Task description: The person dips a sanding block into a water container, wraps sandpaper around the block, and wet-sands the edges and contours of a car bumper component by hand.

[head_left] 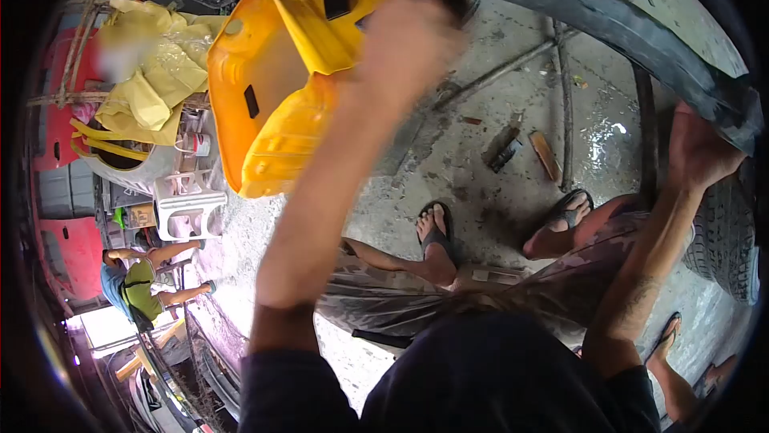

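A long curved car bumper [561, 8], dark grey with pale dull patches, arches across the top of the head view. At its right end my right hand [705, 145] is closed on the edge, the fingertips partly hidden by the bumper. My left hand [412, 48] is raised just below the bumper's middle and smeared by motion. Something dark [444, 0] shows beside its fingers; whether the hand holds it cannot be made out. Behind my left forearm is a large yellow moulded panel [272, 153] with dark openings.
Metal stand bars [513, 72] cross beneath the bumper. A wooden block [545, 157] and a dark block [503, 149] lie on the wet concrete floor near my feet. A tyre [725, 233] is at right, a white stool [188, 205] at left. Another person [144, 285] sits farther left; someone's foot [666, 337] shows lower right.
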The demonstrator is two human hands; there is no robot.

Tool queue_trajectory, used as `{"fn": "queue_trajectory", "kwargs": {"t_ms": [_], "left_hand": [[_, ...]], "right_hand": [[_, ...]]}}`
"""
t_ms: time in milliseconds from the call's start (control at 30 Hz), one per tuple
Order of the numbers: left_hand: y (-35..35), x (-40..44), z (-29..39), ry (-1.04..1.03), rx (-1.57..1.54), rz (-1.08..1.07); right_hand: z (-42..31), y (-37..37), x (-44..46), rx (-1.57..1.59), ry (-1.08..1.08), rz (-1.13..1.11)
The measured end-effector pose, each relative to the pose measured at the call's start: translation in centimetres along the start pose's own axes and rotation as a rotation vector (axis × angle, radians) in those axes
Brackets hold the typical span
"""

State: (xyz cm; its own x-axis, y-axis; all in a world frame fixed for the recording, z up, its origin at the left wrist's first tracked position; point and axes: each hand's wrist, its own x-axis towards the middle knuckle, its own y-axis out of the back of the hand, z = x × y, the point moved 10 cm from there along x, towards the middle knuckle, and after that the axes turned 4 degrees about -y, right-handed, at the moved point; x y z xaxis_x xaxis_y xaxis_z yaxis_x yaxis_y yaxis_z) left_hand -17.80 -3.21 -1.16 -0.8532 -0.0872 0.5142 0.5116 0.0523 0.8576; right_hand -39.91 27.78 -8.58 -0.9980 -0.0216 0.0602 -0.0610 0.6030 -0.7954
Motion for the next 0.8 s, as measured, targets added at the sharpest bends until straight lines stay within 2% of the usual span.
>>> {"fn": "queue_trajectory", "kwargs": {"t_ms": [33, 67, 100, 167, 200, 333, 367, 433, 467, 500, 567, 600, 667, 700, 767, 800], "left_hand": [[-1.8, -0.4, -3.1, 0.141, -0.065, -0.192], [-0.3, 0.2, -2.9, 0.223, -0.297, -0.050], [-0.4, 0.3, -0.9, 0.213, -0.303, -0.051], [-2.0, 0.2, 6.2, 0.019, 0.188, -0.199], [-1.1, 1.4, 8.6, -0.112, 0.069, 0.031], [-1.2, 0.9, 1.7, 0.009, -0.125, 0.031], [-0.6, 1.3, 3.7, 0.001, -0.130, 0.036], [-2.9, 1.0, 9.4, -0.056, 0.087, -0.244], [-2.6, 1.6, 10.7, -0.028, -0.199, -0.192], [-1.7, 1.1, 10.7, -0.018, -0.191, -0.190], [0.6, -0.3, 10.7, 0.070, -0.494, -0.220], [1.2, -2.0, 10.3, 0.064, -0.473, -0.224], [-1.0, -10.2, 2.8, 1.059, -1.400, 0.112], [0.4, -9.2, 3.6, 0.972, -1.865, 0.233], [1.7, -11.7, 1.3, 1.083, -1.950, 0.407], [2.4, -12.3, 0.5, 1.046, -1.987, 0.382]], "right_hand": [[-1.9, -2.2, -2.7, -0.117, 0.071, -0.034], [-0.3, -2.6, -1.6, 0.223, -0.183, -0.393], [-0.1, -3.1, -2.0, 0.571, -0.430, -0.753], [-0.2, -3.8, -2.8, 0.540, -0.407, -0.772], [-0.2, -4.3, -3.0, 0.565, -0.412, -0.769], [-0.2, -4.8, -3.6, 0.615, -0.411, -0.832], [-0.2, -6.2, -4.5, 0.611, -0.402, -0.834], [-1.3, -2.0, -3.0, -0.024, 0.060, -0.043], [-1.2, -1.4, -2.9, -0.045, 0.024, 0.013], [-1.3, -1.0, -2.7, -0.041, 0.015, 0.005], [-1.0, -0.7, -2.2, -0.032, -0.019, -0.028], [-1.1, -0.4, -2.1, -0.023, -0.003, -0.012], [-1.0, 0.8, -1.3, 0.013, -0.008, 0.012], [-0.7, 1.6, -0.7, 0.022, -0.017, 0.024], [-0.1, 3.2, 0.6, 0.076, -0.103, -0.043], [0.2, 2.8, 1.9, 0.492, -0.340, -0.705]]}}
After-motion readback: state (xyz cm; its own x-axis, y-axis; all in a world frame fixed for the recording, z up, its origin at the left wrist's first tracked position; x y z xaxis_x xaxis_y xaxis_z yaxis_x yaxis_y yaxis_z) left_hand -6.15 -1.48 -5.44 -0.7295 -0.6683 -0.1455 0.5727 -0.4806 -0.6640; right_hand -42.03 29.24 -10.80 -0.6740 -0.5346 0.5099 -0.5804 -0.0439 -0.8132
